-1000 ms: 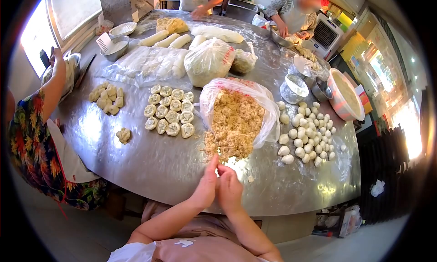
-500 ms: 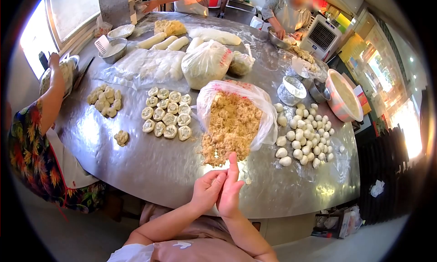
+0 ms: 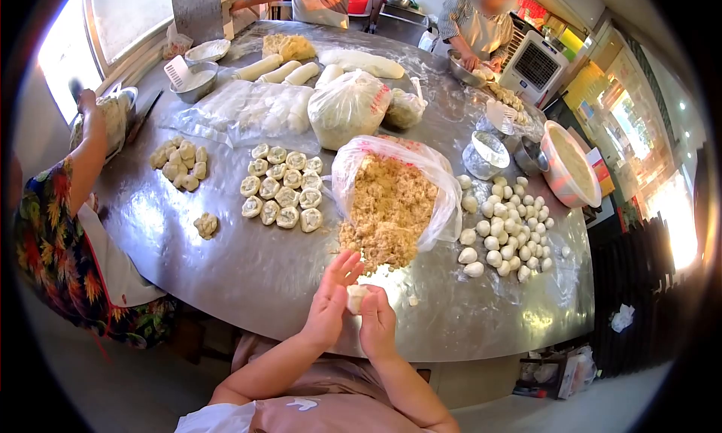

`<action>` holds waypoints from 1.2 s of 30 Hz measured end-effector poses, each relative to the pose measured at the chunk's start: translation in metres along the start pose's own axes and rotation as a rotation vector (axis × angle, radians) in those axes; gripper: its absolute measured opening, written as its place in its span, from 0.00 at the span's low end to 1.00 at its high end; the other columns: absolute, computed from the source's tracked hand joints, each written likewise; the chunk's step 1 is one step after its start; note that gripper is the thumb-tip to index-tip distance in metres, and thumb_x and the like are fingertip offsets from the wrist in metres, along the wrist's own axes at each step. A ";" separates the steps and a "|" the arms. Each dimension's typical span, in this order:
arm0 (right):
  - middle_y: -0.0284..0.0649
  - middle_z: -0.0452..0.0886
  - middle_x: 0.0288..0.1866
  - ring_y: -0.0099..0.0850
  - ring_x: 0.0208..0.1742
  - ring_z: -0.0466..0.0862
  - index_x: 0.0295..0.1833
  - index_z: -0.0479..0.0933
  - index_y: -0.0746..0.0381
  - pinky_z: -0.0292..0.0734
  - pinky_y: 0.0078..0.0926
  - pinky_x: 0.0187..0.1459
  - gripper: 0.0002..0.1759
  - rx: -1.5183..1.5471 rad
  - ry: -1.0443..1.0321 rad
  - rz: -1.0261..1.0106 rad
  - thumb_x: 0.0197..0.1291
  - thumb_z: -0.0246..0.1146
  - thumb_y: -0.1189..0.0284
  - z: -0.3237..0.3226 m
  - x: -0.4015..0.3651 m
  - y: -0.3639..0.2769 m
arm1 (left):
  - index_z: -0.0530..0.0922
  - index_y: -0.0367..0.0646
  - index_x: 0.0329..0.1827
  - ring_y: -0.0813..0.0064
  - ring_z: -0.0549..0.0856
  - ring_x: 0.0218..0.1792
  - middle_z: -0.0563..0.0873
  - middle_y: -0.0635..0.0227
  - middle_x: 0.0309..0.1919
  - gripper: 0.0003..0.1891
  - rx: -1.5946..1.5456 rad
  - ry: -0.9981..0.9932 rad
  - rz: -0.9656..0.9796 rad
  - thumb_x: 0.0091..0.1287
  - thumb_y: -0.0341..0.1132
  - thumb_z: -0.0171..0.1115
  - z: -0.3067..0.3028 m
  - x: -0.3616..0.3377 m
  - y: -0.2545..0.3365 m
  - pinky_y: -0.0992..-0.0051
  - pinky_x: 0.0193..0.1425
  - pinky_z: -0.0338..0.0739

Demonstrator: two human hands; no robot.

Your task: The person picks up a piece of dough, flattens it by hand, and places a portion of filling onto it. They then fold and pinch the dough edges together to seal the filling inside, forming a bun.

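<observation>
A small piece of pale dough is between my two hands, near the front of the steel table. My right hand is closed on it, thumb on the near side. Beside it my left hand is open, fingers stretched upward, its palm side against or very near the dough. Just beyond my fingertips, crumbly brown filling spills from an open plastic bag. To the right lie many round white dough balls. Pleated dough pieces sit in rows left of the bag.
Small dough lumps and one separate lump lie at left. Behind are a tied plastic bag, dough rolls, a flour bowl and a pink tub. Co-workers stand at the left and far sides of the steel table.
My hands have parted from being pressed together, and the dough piece now shows between them. My left fingers have spread and risen. The view has shifted slightly.
</observation>
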State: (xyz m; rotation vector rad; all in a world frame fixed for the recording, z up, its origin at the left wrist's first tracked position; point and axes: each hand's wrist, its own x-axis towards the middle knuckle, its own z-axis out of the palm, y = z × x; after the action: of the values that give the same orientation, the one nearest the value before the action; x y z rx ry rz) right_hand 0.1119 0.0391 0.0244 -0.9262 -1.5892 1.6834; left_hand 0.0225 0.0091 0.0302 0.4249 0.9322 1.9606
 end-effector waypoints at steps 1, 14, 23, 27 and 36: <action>0.38 0.79 0.50 0.25 0.49 0.78 0.56 0.71 0.67 0.75 0.24 0.49 0.29 -0.020 -0.025 -0.013 0.74 0.46 0.50 -0.002 -0.001 0.000 | 0.79 0.37 0.49 0.63 0.67 0.70 0.81 0.57 0.55 0.29 0.063 -0.078 0.005 0.75 0.56 0.42 -0.003 0.000 0.003 0.61 0.74 0.57; 0.42 0.78 0.50 0.30 0.50 0.78 0.49 0.73 0.64 0.73 0.26 0.51 0.31 0.044 -0.122 0.145 0.74 0.39 0.46 -0.008 -0.009 0.004 | 0.83 0.37 0.39 0.65 0.79 0.58 0.85 0.59 0.42 0.21 0.123 -0.177 -0.094 0.77 0.44 0.47 -0.008 -0.003 0.015 0.68 0.60 0.73; 0.46 0.80 0.46 0.30 0.43 0.82 0.58 0.67 0.67 0.77 0.25 0.43 0.26 -0.149 0.003 -0.225 0.69 0.58 0.55 0.003 -0.009 -0.003 | 0.67 0.39 0.66 0.62 0.73 0.64 0.73 0.60 0.64 0.34 -0.140 -0.252 -0.053 0.71 0.60 0.50 -0.018 -0.004 0.007 0.58 0.69 0.66; 0.44 0.81 0.40 0.30 0.38 0.82 0.56 0.69 0.67 0.76 0.26 0.38 0.31 -0.208 -0.058 -0.204 0.69 0.51 0.47 -0.001 -0.014 -0.005 | 0.75 0.38 0.56 0.57 0.75 0.62 0.79 0.58 0.56 0.27 -0.092 -0.311 0.045 0.73 0.56 0.48 -0.015 -0.003 0.004 0.54 0.73 0.60; 0.36 0.79 0.34 0.20 0.29 0.77 0.52 0.73 0.65 0.70 0.18 0.28 0.36 -0.250 0.090 -0.081 0.71 0.40 0.42 0.003 -0.009 -0.017 | 0.83 0.35 0.45 0.55 0.79 0.59 0.85 0.56 0.46 0.33 -0.276 0.050 -0.205 0.75 0.58 0.38 0.011 0.000 0.021 0.55 0.76 0.55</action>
State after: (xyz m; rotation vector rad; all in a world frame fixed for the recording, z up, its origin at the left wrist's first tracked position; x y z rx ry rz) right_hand 0.1141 0.0311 0.0417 -1.0303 -1.7777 1.3901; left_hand 0.0169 0.0070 0.0536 0.1178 0.6926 1.8825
